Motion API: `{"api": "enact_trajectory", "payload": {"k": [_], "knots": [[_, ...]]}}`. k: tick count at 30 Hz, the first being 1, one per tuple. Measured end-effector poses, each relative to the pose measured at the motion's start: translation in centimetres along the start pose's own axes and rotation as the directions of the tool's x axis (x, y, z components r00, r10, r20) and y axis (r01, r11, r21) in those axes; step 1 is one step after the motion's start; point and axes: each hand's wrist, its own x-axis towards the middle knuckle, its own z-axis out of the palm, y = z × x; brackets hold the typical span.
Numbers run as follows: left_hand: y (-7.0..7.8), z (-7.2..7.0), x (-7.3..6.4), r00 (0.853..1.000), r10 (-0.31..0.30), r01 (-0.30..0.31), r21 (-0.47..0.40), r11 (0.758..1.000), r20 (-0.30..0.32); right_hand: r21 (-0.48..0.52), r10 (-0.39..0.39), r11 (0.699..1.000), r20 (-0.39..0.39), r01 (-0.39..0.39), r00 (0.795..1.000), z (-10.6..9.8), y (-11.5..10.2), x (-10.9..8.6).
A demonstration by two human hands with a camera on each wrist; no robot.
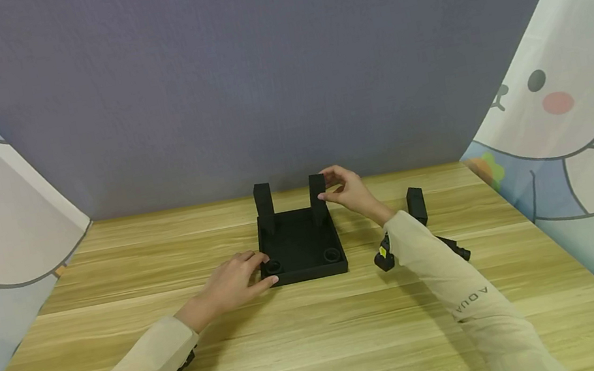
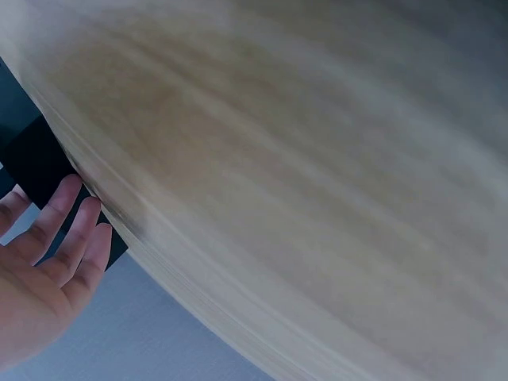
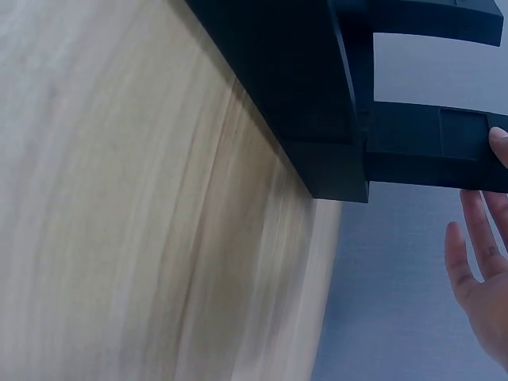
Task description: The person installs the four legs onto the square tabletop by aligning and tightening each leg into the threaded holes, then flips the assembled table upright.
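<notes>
A square black tray [image 1: 301, 244] with a raised rim lies on the wooden table, with two round rings at its front corners. Two black posts rise from its back, the left post [image 1: 264, 208] and the right post [image 1: 318, 198]. My left hand [image 1: 233, 283] holds the tray's front left corner, thumb on the front face and index finger at the left rim. With my right hand [image 1: 352, 192] I pinch the right post near its top. In the right wrist view the thumb lies on that post's recessed face, and other fingers [image 3: 476, 230] extend below it.
A separate black block [image 1: 417, 207] lies on the table to the right. Black parts with a yellow mark [image 1: 384, 254] show beside the right sleeve. A grey panel [image 1: 276, 69] stands behind the table, and printed cartoon cloths [image 1: 556, 100] hang at both sides.
</notes>
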Motion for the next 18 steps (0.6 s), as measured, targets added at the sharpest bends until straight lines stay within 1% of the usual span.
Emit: {"api": "enact_trajectory", "payload": {"k": [5, 7, 12, 18], "knots": [[-0.1, 0.1, 0.0, 1.0, 0.0, 0.0, 0.002, 1.0, 0.003, -0.059, -0.006, 0.998, -0.032, 0.004, 0.999, 0.3, 2.0, 0.6], [-0.2, 0.1, 0.1, 1.0, 0.002, -0.002, 0.004, 1.0, 0.001, -0.078, -0.009, 0.997, -0.041, 0.005, 0.999, 0.4, 2.4, 0.7], [-0.2, 0.1, 0.2, 1.0, 0.01, -0.01, 0.008, 1.0, -0.004, -0.072, -0.014, 0.997, -0.05, 0.011, 0.999, 0.5, 2.6, 0.7], [-0.2, 0.2, 0.2, 1.0, 0.017, -0.017, 0.005, 1.0, -0.012, -0.062, 0.012, 0.998, -0.042, -0.014, 0.999, 0.5, 2.3, 0.6]]}}
